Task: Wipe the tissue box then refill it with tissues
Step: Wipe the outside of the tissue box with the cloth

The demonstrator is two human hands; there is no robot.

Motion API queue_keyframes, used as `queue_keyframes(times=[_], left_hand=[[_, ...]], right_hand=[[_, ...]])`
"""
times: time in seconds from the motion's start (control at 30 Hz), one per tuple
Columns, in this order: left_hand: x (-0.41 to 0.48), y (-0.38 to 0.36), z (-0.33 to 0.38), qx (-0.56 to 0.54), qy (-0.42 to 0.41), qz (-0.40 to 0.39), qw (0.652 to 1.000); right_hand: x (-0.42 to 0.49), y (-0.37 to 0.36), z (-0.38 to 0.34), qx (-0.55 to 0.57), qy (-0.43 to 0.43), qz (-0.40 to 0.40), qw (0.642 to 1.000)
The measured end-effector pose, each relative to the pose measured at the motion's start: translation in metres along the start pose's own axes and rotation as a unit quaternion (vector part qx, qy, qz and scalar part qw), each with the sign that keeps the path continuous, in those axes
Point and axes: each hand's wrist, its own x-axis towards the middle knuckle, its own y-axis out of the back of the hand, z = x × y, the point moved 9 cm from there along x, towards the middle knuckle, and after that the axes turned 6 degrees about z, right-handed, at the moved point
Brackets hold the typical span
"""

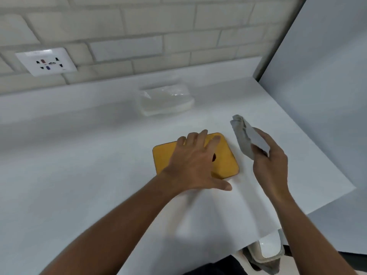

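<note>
The left hand (195,163) lies palm down with straight, spread fingers, holding nothing, flat on the top of the yellow tissue box (226,161) directly beneath it. Just to its right, the raised right hand (272,167) curls its fingers round a crumpled grey cloth (246,137), clear of the box. Well beyond the left fingertips lies a clear-wrapped pack of tissues (165,102); its print, like the wall socket's (46,61), is too blurred to read.

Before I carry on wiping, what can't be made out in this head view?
All head view.
Tissue box slot: mostly under the left hand; contents unseen.
Tissue pack: blurred, wrapper text unreadable.
Grey cloth: lower part hidden in the grip of the right hand.
White object, bottom edge: partly behind the table sheet.
</note>
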Motion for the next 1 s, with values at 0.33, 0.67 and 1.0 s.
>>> queue_keyframes(times=[0.33,0.67,1.0], left_hand=[[0.049,-0.034,0.014,0.050,0.037,-0.031,0.998],[0.007,0.042,-0.031,-0.168,0.045,0.102,0.979],[-0.065,0.065,-0.113,-0.320,0.074,0.195,0.924]], right_hand=[[0.045,-0.016,0.052,0.042,-0.026,-0.134,0.990],[0.047,-0.061,-0.037,0.105,0.040,-0.186,0.976],[0.029,-0.131,-0.120,0.118,0.119,-0.291,0.942]])
